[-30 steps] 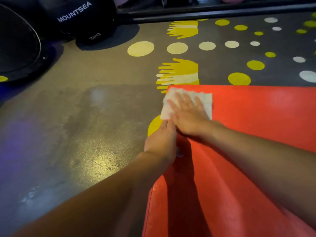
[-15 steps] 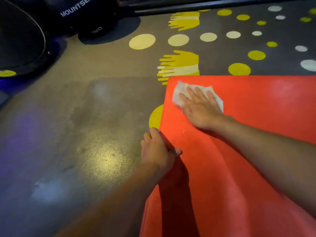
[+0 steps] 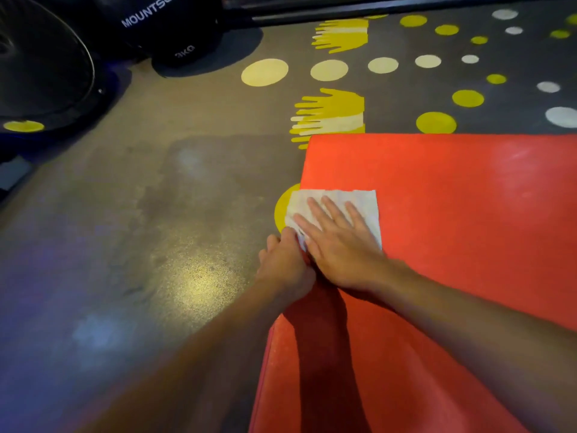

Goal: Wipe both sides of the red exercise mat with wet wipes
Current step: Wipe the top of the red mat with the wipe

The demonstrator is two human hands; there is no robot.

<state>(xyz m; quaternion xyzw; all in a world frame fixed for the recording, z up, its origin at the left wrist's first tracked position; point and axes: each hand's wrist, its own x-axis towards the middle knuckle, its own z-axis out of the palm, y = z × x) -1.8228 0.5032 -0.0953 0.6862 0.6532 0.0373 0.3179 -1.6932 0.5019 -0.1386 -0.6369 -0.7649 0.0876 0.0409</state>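
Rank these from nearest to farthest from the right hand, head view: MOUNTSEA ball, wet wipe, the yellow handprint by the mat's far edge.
From the right hand:
1. wet wipe, pressed under it on the red mat.
2. yellow handprint, just beyond the mat's far edge.
3. MOUNTSEA ball, far off at upper left.

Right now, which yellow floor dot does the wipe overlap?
The yellow dot at the left edge of the red mat, under the wipe; others lie well away.
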